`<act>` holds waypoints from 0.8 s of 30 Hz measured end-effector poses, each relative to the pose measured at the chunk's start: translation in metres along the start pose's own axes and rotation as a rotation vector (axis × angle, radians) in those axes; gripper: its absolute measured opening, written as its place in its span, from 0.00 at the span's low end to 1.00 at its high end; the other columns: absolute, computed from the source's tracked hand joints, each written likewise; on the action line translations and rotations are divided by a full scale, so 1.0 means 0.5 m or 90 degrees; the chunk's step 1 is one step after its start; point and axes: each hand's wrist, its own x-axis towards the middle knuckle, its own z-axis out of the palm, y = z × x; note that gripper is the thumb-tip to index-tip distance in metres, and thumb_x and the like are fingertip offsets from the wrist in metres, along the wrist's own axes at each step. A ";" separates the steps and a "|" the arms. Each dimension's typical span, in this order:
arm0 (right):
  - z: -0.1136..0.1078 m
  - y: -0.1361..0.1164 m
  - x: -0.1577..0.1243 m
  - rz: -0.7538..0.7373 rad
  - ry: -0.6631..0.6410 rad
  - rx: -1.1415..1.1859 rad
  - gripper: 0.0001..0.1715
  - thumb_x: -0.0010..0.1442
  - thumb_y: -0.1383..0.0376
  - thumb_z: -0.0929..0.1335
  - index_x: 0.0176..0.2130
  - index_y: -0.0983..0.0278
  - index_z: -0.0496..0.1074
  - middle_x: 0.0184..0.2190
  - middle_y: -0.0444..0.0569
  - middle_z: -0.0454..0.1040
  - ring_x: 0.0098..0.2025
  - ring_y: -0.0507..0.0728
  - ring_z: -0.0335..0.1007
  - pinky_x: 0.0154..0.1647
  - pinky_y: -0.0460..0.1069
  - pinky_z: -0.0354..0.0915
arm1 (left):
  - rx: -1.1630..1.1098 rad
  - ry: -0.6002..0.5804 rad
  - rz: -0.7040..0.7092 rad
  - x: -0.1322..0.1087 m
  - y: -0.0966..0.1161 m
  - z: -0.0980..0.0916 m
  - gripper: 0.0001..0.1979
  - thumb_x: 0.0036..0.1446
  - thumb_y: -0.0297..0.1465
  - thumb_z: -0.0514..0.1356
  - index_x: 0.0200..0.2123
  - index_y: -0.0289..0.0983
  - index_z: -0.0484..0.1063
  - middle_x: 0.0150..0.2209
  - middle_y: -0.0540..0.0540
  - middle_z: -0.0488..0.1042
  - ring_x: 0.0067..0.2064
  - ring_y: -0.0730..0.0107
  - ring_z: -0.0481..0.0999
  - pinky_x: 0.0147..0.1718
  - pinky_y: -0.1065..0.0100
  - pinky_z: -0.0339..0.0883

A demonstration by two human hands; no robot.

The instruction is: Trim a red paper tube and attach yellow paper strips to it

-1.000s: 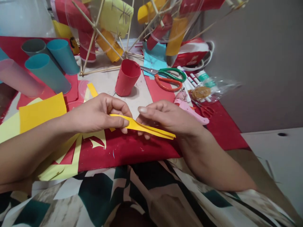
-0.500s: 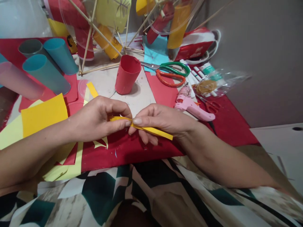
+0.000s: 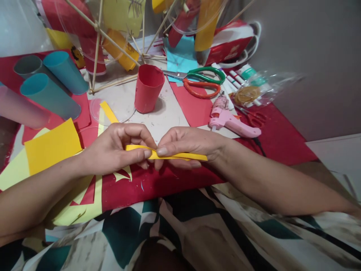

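Observation:
A long yellow paper strip (image 3: 194, 156) lies folded lengthwise between both hands, just above the red sheet (image 3: 276, 146) that covers the table. My left hand (image 3: 118, 148) pinches the strip's left end with thumb and fingers closed. My right hand (image 3: 187, 145) pinches it near the middle, thumb on top, its fingers curled under. The two sets of fingertips nearly touch. The strip's right end sticks out past my right wrist.
A red paper cup (image 3: 148, 88) stands behind the hands. Scissors (image 3: 201, 81), a pink glue gun (image 3: 232, 122) and a bag of markers (image 3: 251, 90) lie right of it. Blue paper tubes (image 3: 50, 94) and a yellow sheet (image 3: 50, 145) are at left. A stick-and-paper model (image 3: 113, 30) rises at the back.
My right hand slid left along the strip until its fingertips met my left hand's. The strip went from slanted with its layers apart to level and pressed flat.

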 end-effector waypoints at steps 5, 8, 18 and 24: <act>-0.005 0.003 0.000 0.001 -0.012 -0.004 0.17 0.55 0.56 0.74 0.28 0.69 0.79 0.09 0.40 0.68 0.08 0.44 0.55 0.09 0.38 0.49 | -0.050 0.005 -0.015 0.002 -0.004 -0.003 0.01 0.55 0.25 0.65 0.32 0.35 0.75 0.27 0.51 0.80 0.26 0.79 0.79 0.27 0.83 0.71; -0.006 0.003 -0.002 0.005 0.007 -0.005 0.15 0.54 0.58 0.75 0.28 0.69 0.80 0.10 0.40 0.69 0.08 0.44 0.57 0.09 0.38 0.51 | -0.054 0.007 -0.021 0.000 -0.001 -0.008 0.03 0.55 0.23 0.64 0.32 0.35 0.76 0.25 0.52 0.79 0.25 0.79 0.78 0.26 0.82 0.71; -0.007 0.001 -0.012 0.036 -0.007 -0.067 0.14 0.55 0.58 0.73 0.30 0.68 0.80 0.11 0.40 0.70 0.09 0.45 0.58 0.09 0.37 0.54 | -0.161 -0.103 -0.173 0.013 -0.010 -0.021 0.14 0.64 0.41 0.59 0.33 0.37 0.74 0.28 0.47 0.80 0.25 0.74 0.78 0.25 0.77 0.70; -0.003 0.001 -0.013 0.056 -0.034 -0.107 0.13 0.59 0.60 0.71 0.32 0.68 0.80 0.10 0.39 0.69 0.08 0.44 0.56 0.09 0.37 0.56 | -0.141 -0.249 -0.226 0.023 -0.021 -0.023 0.18 0.62 0.42 0.62 0.32 0.32 0.78 0.27 0.43 0.80 0.19 0.78 0.73 0.19 0.79 0.65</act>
